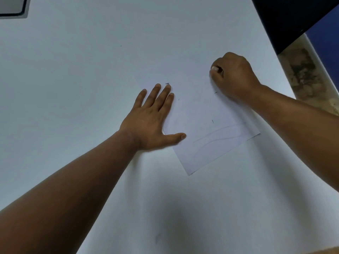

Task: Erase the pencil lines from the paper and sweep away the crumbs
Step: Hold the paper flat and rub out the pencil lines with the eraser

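Observation:
A white sheet of paper (203, 114) lies tilted on the white table (73, 79). Faint curved pencil lines (216, 136) cross its near part. My left hand (152, 118) lies flat with fingers spread on the sheet's left edge, pinning it. My right hand (233, 76) is closed into a fist at the paper's far right corner, and a small pale eraser (215, 68) peeks out between thumb and fingers. Dark eraser crumbs (167, 83) sit just beyond my left fingertips, and a few more specks lie scattered on the sheet.
The table's right edge (286, 74) runs diagonally close to my right hand, with a marbled floor (304, 76) beyond it. A dark object (293, 19) fills the top right corner. A grey item with a black border (12, 6) sits at the top left.

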The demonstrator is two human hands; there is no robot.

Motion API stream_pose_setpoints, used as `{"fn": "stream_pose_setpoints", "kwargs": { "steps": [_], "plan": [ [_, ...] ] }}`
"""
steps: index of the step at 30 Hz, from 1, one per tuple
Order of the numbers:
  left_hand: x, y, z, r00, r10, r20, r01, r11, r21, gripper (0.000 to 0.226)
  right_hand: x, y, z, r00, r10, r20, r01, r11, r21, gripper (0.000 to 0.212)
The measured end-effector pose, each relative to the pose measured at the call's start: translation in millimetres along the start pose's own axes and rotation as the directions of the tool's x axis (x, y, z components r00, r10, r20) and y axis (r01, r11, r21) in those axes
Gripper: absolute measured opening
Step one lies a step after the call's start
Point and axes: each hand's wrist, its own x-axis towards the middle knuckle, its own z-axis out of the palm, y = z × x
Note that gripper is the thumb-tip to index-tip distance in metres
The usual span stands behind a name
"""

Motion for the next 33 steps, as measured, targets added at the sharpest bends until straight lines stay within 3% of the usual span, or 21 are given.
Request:
{"fn": "stream_pose_setpoints", "kwargs": {
  "steps": [5, 10, 14, 19, 23, 29, 31, 33],
  "plan": [
    [0, -1, 1, 1.000, 0.003, -0.015, -0.003, 1.000, -0.016, 0.116, -53, -22, -18, 0.993, 0.080, -0.087, -0.055, 0.963, 0.265, 0.016],
    [-3, -1, -1, 0.999, 0.024, -0.040, -0.026, 0.998, -0.049, 0.106, -143, -64, 3, 0.948, 0.318, 0.020, -0.261, 0.736, 0.625, 0.012],
    [-7, 0, -4, 0.996, 0.051, -0.066, -0.056, 0.996, -0.066, 0.098, -148, -74, 20, 0.921, 0.384, 0.069, -0.328, 0.666, 0.670, 0.012],
    [-16, 13, -6, 0.994, 0.104, -0.035, -0.107, 0.991, -0.086, 0.091, -119, -60, 17, 0.927, 0.341, 0.158, -0.345, 0.610, 0.713, 0.015],
    [-20, 33, 1, 0.997, 0.070, 0.009, -0.069, 0.993, -0.093, 0.092, -114, -54, 9, 0.898, 0.417, 0.142, -0.367, 0.528, 0.766, 0.010],
    [-19, 36, 7, 0.999, 0.030, 0.011, -0.030, 0.998, -0.048, 0.099, -132, -60, 7, 0.884, 0.448, 0.130, -0.393, 0.567, 0.724, 0.012],
    [-19, 37, 7, 0.999, 0.036, 0.023, -0.035, 0.998, -0.042, 0.102, -140, -73, 8, 0.920, 0.376, 0.108, -0.353, 0.679, 0.644, 0.010],
    [-19, 38, 6, 0.999, 0.036, 0.029, -0.035, 0.999, -0.034, 0.103, -144, -91, 11, 0.974, 0.224, 0.025, -0.204, 0.829, 0.520, 0.018]
  ]
}}
